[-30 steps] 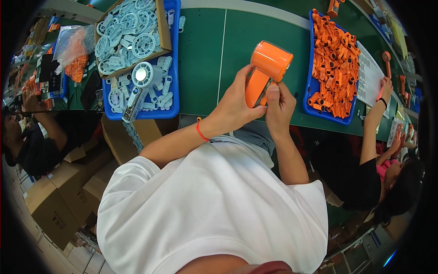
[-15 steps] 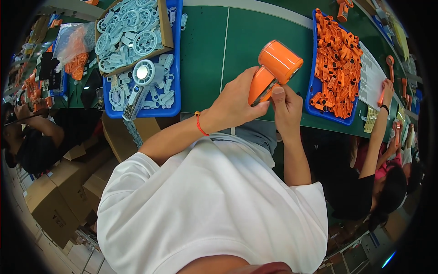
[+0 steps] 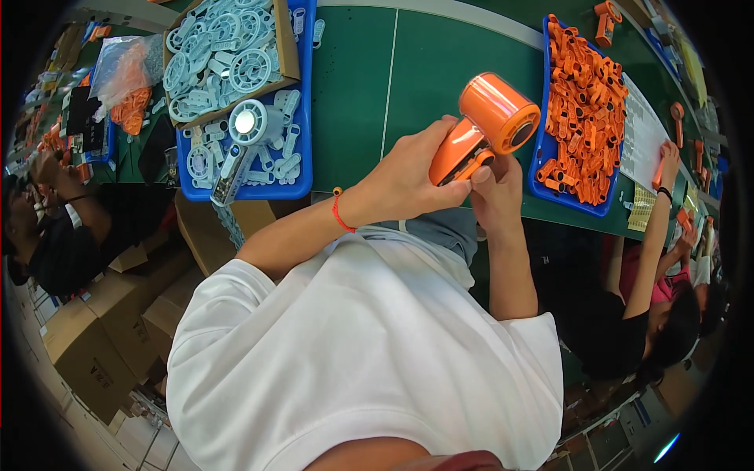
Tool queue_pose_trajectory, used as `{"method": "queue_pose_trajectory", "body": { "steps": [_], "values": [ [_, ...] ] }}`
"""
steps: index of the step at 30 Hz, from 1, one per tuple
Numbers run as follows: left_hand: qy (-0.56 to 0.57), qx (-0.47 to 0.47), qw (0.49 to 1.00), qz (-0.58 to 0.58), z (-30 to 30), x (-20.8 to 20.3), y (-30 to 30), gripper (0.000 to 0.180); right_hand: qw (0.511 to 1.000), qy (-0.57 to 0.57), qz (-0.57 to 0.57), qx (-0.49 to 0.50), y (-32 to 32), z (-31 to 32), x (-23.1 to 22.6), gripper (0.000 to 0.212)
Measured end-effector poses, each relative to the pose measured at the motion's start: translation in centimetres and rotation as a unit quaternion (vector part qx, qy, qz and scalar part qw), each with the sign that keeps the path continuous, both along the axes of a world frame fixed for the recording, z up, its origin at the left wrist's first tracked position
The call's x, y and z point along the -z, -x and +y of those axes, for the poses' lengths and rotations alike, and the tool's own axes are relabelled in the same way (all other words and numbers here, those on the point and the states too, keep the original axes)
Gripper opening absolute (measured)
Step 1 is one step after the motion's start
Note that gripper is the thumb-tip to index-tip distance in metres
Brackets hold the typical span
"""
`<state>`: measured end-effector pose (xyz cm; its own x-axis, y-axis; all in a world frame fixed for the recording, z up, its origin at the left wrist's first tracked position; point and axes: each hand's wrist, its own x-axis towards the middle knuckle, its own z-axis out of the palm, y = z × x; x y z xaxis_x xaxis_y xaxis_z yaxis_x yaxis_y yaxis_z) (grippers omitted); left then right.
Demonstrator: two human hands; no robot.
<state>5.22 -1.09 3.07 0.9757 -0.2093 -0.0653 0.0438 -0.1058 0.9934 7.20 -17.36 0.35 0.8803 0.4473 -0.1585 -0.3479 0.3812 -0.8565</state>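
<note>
My left hand [image 3: 408, 177] wraps the orange handheld fan [image 3: 483, 125]; right hand [image 3: 495, 192] fingers pinch its handle base; fan looks assembled, loose parts remain in trays.

handheld fan [image 3: 483, 129] — orange | trays [image 3: 302, 169] — blue | table [image 3: 361, 86] — green

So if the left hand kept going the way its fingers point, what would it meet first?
The left hand grips the orange handheld fan, fingers pointing right and up the picture. Past the fan, it would probably reach the blue tray of orange parts on the green table, though depth is unclear.
</note>
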Motion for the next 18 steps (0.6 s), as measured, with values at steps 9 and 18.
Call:
{"method": "queue_pose_trajectory", "body": {
  "steps": [9,18],
  "values": [
    [0.031,0.038,0.995,0.083,-0.1,0.4,-0.4,0.061,0.999,0.032,-0.041,-0.001,-0.5,0.7,0.4,0.064],
    [-0.017,-0.165,0.984,-0.073,2.0,5.2,2.0,0.022,0.854,0.216,-0.452,0.142,-2.3,1.9,3.2,0.014]
  ]
}}
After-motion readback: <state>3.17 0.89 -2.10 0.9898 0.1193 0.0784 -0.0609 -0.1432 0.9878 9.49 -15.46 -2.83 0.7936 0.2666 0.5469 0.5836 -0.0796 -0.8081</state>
